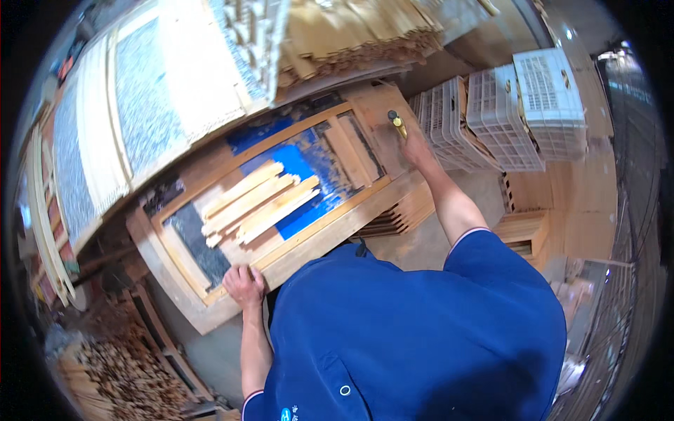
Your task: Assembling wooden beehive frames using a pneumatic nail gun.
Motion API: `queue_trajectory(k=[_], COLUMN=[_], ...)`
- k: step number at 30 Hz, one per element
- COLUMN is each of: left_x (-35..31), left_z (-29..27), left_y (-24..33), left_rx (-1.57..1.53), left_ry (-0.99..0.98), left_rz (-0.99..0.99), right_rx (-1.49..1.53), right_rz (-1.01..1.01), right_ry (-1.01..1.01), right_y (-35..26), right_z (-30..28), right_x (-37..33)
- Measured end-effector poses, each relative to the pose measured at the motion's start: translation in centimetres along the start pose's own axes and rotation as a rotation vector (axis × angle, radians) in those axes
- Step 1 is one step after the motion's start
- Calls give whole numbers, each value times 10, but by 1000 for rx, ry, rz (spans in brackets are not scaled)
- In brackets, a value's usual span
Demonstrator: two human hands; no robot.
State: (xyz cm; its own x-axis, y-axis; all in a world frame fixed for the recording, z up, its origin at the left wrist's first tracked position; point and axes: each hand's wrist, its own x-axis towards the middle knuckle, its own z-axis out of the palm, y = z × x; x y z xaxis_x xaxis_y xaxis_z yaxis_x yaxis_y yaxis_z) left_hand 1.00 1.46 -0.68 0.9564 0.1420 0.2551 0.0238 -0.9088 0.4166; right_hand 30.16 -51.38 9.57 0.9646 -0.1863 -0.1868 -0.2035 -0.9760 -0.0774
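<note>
My left hand (243, 284) rests on the near left part of the workbench's wooden border (309, 236), its fingers apart and holding nothing. Stretched out to the far right corner, my right hand (415, 149) is closed around a small yellow tool with a dark round end (397, 123); its exact kind is not clear. Between the two hands, a loose pile of pale wooden strips (261, 202) lies on the bench, partly over a bright blue patch (298, 165). The strips are nearer to my left hand, which does not touch them.
White plastic crates (491, 98) stand beyond my right arm. Behind the bench are a large slatted panel (144, 88) and stacked wood pieces (351, 31). Bundled sticks (130, 372) lie at the lower left. A wooden box (523, 235) sits to the right of my right arm.
</note>
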Motion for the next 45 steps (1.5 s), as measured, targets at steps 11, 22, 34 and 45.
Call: queue_trajectory(k=[11, 22, 34, 45], left_x=[-1, 8, -10, 59], left_z=[0, 1, 0, -73], left_y=[5, 10, 3, 3], left_rx=[126, 155, 99, -54], left_ry=[-159, -175, -109, -505], left_rz=[-77, -69, -25, 320], right_rx=[66, -10, -6, 250], right_rz=[140, -480, -843, -895], right_ry=[-66, -100, -304, 626], right_y=[49, -86, -321, -218], right_z=[61, 34, 46, -118], right_x=[105, 89, 26, -146])
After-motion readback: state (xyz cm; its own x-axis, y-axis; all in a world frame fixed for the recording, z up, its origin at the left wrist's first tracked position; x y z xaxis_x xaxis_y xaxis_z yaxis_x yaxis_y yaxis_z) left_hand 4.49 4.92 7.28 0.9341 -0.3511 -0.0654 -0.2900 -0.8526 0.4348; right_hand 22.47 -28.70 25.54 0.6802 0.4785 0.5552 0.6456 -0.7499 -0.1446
